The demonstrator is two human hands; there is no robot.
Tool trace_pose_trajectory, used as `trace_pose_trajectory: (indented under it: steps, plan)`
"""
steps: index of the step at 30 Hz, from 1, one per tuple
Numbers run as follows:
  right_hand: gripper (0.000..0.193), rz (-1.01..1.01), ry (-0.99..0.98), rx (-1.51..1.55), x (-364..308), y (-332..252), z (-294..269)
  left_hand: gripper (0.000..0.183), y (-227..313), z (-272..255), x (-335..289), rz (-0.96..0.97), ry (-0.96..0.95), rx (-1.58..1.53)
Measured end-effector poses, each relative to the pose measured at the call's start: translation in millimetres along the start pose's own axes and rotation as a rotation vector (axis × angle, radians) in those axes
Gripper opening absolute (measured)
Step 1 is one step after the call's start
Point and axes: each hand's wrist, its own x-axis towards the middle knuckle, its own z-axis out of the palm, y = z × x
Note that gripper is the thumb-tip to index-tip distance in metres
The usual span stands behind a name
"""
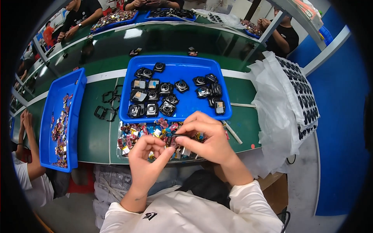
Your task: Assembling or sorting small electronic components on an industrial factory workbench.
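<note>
Both hands meet just below the near edge of the central blue tray (182,68), over a heap of small colourful flex parts (136,134) lying on the green workbench (97,136). The right hand (208,138) pinches a small dark component (175,136) between thumb and fingertips; the left hand (147,157) closes on the same piece from the other side, thumb raised to it. The piece is too small to make out well, though it looks like the black camera modules (155,97) filling the tray. Left of that tray lie empty black frames (105,105), and farther left stands a second blue tray (77,83) with mixed scraps. Right of the central tray sits a crumpled white plastic sheet (272,112).
</note>
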Motion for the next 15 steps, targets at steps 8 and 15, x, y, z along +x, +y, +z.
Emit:
trace_pose_trajectory:
  steps: [8, 15]
  plan:
    - [0.009, 0.128, 0.234, -0.072, 110.6, 64.0, -116.0, 0.006, -17.4, -65.7, 16.1, 0.238, 0.539, 0.139]
    - [0.015, 0.31, 0.651, -0.407, 155.6, 214.5, -209.6, 0.01, -49.7, -126.1, 17.7, 0.108, 0.709, 0.211]
